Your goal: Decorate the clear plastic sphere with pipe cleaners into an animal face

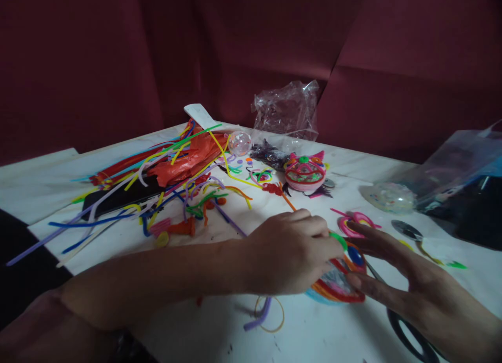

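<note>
A half-round pipe-cleaner craft (339, 276) in red, orange and light blue, with a clear middle, sits at the table's front. It bears a blue oval and a green loop. My left hand (290, 250) reaches across from the left, its fingers curled and closed over the craft's upper left side; the fingertips are partly hidden. My right hand (411, 279) holds the craft from the right, thumb on its red rim and fingers reaching round the far side. Beyond those fingers lies a coiled pink pipe cleaner (355, 223). Scissors (411, 334) lie partly under my right hand.
A pink pipe-cleaner face (305, 172) stands farther back. Loose pipe cleaners (157, 206) and red plastic wrapping (188, 159) spread across the left. Clear balls (240, 143), a clear bag (286, 112) and a dark phone-like slab (113, 198) lie about. A rubber band (283, 318) lies in front.
</note>
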Motion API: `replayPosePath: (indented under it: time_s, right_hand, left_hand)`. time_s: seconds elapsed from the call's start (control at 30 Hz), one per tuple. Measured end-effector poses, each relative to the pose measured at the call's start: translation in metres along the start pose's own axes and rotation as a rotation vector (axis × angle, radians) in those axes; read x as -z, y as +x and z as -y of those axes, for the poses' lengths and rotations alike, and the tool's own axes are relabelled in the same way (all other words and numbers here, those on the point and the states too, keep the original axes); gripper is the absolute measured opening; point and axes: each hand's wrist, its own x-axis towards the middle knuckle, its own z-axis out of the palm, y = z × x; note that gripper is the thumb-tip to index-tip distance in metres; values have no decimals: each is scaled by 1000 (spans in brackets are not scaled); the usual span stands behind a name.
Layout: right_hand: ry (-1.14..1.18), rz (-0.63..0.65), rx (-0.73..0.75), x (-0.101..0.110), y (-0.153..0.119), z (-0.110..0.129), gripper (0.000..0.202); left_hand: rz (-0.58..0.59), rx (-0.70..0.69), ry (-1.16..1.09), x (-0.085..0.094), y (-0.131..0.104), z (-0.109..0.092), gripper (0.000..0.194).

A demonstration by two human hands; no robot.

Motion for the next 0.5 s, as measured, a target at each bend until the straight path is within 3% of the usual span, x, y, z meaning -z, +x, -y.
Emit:
replayPosePath:
  time_s: [0.27, 0.5]
  right_hand:
    - [23, -24, -9, 1, 4, 6, 61]
    - [33, -72, 77, -3, 3, 2, 57]
  left_hand:
    - [-36, -73, 216, -7, 0, -4, 16]
    - [92, -60, 157, -3, -1, -5, 13]
